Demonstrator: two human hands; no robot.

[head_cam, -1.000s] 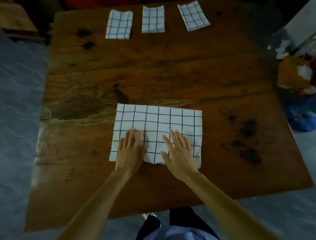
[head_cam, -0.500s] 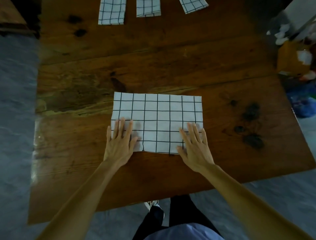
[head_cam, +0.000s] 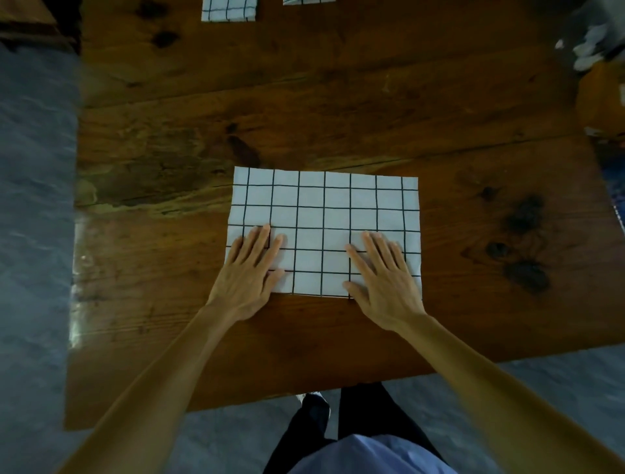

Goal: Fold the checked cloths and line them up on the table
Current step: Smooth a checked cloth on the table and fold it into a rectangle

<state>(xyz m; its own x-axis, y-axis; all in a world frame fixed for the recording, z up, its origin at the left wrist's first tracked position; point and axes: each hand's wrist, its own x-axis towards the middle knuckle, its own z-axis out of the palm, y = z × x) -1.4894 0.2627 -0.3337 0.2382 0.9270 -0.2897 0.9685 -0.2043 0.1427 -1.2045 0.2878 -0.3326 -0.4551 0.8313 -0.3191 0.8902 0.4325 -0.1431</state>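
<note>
Over the last second the two hands had slid outward from the middle of the cloth toward its near corners, and the rumpled near edge had been pressed into a straight line; the view had also tipped down, so the far row of cloths had slipped mostly out of the top of the picture.

Nearest, the left hand [head_cam: 248, 270] lay flat and open, fingers spread, over the near-left corner of the white cotton cloth with the black grid check [head_cam: 324, 230], its heel off the cloth on the wood. The right hand [head_cam: 384, 275] lay the same way, open and palm down, over the near-right part of the cloth. Neither hand gripped anything; both only pressed. The cloth lay as a neat rectangle toward the near middle of the dark brown, knotted wooden surface [head_cam: 338, 111], flat and square-edged.

Far beyond it, well apart at the far edge of the surface, the near end of one small folded checked cloth [head_cam: 229, 10] showed, and to its right just a sliver of a second folded checked cloth [head_cam: 309, 1]. The rest of that row was cut off by the frame.

Judging from this, at least two cloths seemed finished and placed. The one under the hands looked folded only partway, since it was much wider than those, so it probably needed further folds before joining the row.
</note>
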